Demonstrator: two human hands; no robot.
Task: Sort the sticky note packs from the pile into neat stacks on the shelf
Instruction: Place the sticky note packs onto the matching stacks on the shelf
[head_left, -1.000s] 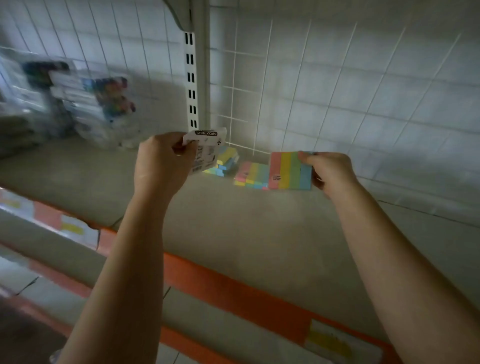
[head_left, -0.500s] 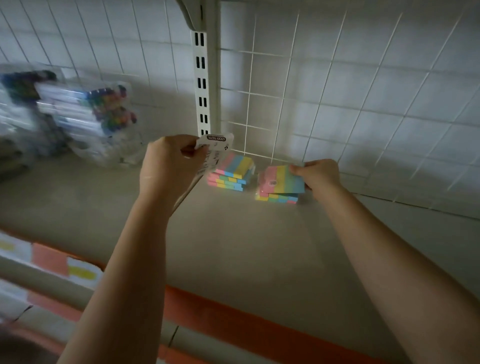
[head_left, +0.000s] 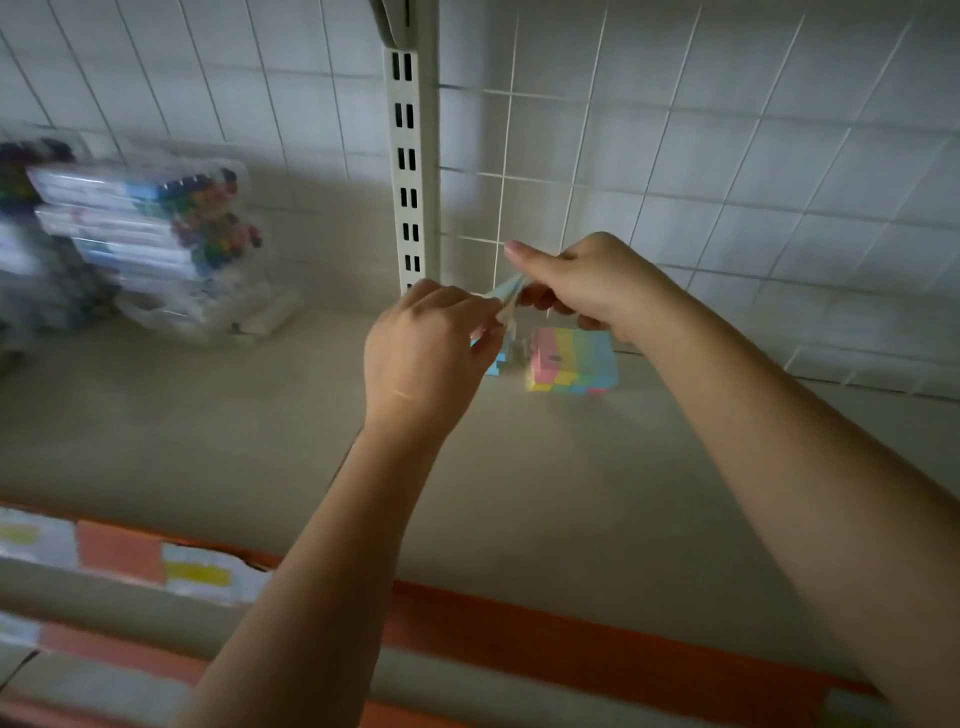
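Head view: both hands met above the stack (head_left: 571, 364).
Left hand (head_left: 426, 353): pinched a sticky note pack (head_left: 506, 296).
Right hand (head_left: 587, 283): pinched the same pack.
Stack: against the upright (head_left: 408, 171), on the shelf (head_left: 260, 426).

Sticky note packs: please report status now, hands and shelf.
Left hand and right hand both pinch one pack above the shelf. Right stack neat; left stack mostly hidden. Nothing blocking.

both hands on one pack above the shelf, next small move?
Probably let the left hand release and have the right hand lower the pack onto the right stack. Both hands pinch the pack in the air, just above and left of that stack, and the left stack is mostly hidden behind the left hand.
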